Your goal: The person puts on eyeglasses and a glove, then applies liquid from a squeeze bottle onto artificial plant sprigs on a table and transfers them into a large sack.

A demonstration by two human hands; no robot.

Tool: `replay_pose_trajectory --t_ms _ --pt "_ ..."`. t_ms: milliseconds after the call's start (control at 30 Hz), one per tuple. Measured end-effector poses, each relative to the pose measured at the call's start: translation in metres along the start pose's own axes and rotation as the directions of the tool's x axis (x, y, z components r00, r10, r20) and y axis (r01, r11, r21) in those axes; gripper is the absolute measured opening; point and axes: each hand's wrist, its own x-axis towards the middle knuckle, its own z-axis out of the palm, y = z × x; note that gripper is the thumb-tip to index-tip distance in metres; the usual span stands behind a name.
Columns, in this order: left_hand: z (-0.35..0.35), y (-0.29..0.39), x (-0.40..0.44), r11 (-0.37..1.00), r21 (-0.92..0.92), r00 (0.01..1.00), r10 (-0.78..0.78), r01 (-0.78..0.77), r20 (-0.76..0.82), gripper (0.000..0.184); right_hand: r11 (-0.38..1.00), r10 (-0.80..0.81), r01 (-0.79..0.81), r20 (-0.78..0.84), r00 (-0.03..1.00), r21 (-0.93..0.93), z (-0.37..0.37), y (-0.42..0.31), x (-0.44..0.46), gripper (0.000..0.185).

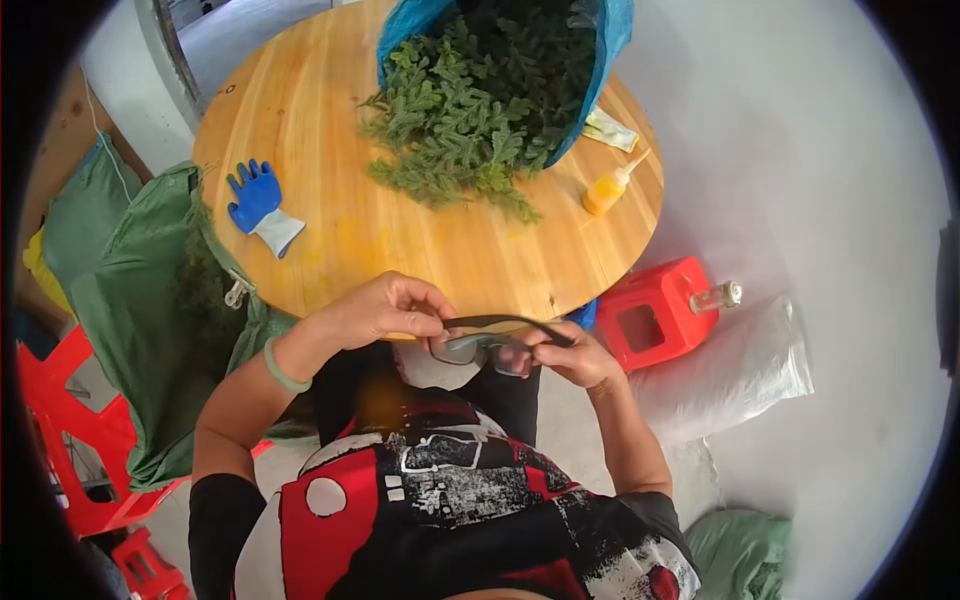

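Observation:
A pair of dark-framed glasses is held between my two hands, just off the near edge of the round wooden table. My left hand pinches the frame on its left side, with a pale green bangle on that wrist. At the right side of the glasses, my right hand has its fingers closed on the frame near a temple arm. The lenses hang below the fingers, above my lap.
On the table, green artificial branches spill from a blue bag; a blue glove and a yellow glue bottle lie nearby. Red stools stand at both sides, with green sacks at the left.

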Motion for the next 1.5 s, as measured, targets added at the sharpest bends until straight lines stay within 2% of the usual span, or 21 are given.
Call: replay_pose_trajectory --t_ms 67,133,167,233,300,367,400,467,667,733,800,833,967,1033,1167,1333,1467,1500 --pt "-0.002 -0.001 0.005 0.991 -0.118 0.997 0.064 -0.057 0.050 0.013 0.970 -0.199 0.207 -0.074 0.977 0.127 0.003 -0.003 0.002 0.011" --pt "-0.004 0.001 0.009 0.967 -0.230 0.985 0.137 -0.111 0.101 0.014 0.880 -0.381 0.416 -0.183 0.906 0.230 0.008 -0.011 0.004 0.006" --pt "-0.005 0.004 0.008 0.958 -0.234 0.977 0.194 -0.168 0.092 0.017 0.878 -0.386 0.420 -0.181 0.905 0.229 0.010 -0.019 0.007 0.006" --pt "-0.008 0.014 0.005 0.944 -0.240 0.965 0.250 -0.224 0.083 0.019 0.797 -0.546 0.561 -0.129 0.828 0.223 0.019 -0.038 0.016 0.006" --pt "-0.005 0.032 -0.004 0.913 -0.149 0.916 0.394 -0.380 0.080 0.020 0.704 -0.672 0.669 -0.084 0.736 0.237 0.031 -0.060 0.018 0.007" --pt "0.020 0.068 -0.022 0.874 -0.090 0.873 0.484 -0.478 0.062 0.012 0.624 -0.776 0.766 0.006 0.631 0.152 0.052 -0.097 0.010 0.008" --pt "0.031 0.081 -0.029 0.879 -0.097 0.879 0.474 -0.468 0.053 0.012 0.631 -0.769 0.759 -0.003 0.640 0.161 0.062 -0.112 0.008 0.008" --pt "0.051 0.098 -0.040 0.730 -0.038 0.723 0.682 -0.683 0.113 0.009 0.491 -0.866 0.819 0.061 0.497 0.298 0.081 -0.133 0.007 0.008" --pt "0.074 0.110 -0.054 0.626 -0.195 0.629 0.776 -0.755 0.052 0.017 0.475 -0.875 0.841 0.241 0.420 0.258 0.097 -0.151 0.007 0.011" --pt "0.067 0.101 -0.048 0.597 -0.263 0.584 0.800 -0.758 0.134 0.014 0.451 -0.882 0.847 0.289 0.373 0.283 0.096 -0.147 0.011 0.012" --pt "0.061 0.097 -0.041 0.571 -0.338 0.531 0.820 -0.748 0.213 0.019 0.431 -0.884 0.850 0.333 0.329 0.303 0.096 -0.145 0.013 0.014" --pt "0.062 0.099 -0.040 0.573 -0.342 0.533 0.819 -0.745 0.210 0.019 0.433 -0.883 0.849 0.329 0.333 0.302 0.098 -0.146 0.013 0.014" --pt "0.081 0.110 -0.040 0.465 -0.416 0.356 0.880 -0.781 0.315 0.020 0.250 -0.952 0.901 0.258 0.163 0.355 0.120 -0.149 0.008 0.014" --pt "0.087 0.117 -0.039 0.429 -0.480 0.243 0.883 -0.765 0.403 0.018 0.278 -0.946 0.883 0.268 0.184 0.378 0.126 -0.155 -0.001 0.016" --pt "0.098 0.128 -0.042 0.387 -0.456 0.241 0.906 -0.801 0.347 0.016 0.343 -0.924 0.843 0.312 0.222 0.414 0.139 -0.166 -0.028 0.025" --pt "0.117 0.134 -0.050 0.298 -0.416 0.208 0.946 -0.859 0.249 0.015 0.091 -0.987 0.967 0.151 0.056 0.237 0.156 -0.181 -0.037 0.017" --pt "0.130 0.136 -0.056 0.210 -0.385 0.153 0.973 -0.899 0.173 0.014 -0.112 -0.991 0.992 0.072 -0.116 0.059 0.165 -0.191 -0.044 0.010" --pt "0.131 0.136 -0.057 0.202 -0.394 0.141 0.974 -0.896 0.180 0.014 -0.118 -0.989 0.992 0.085 -0.122 0.051 0.166 -0.192 -0.047 0.010"
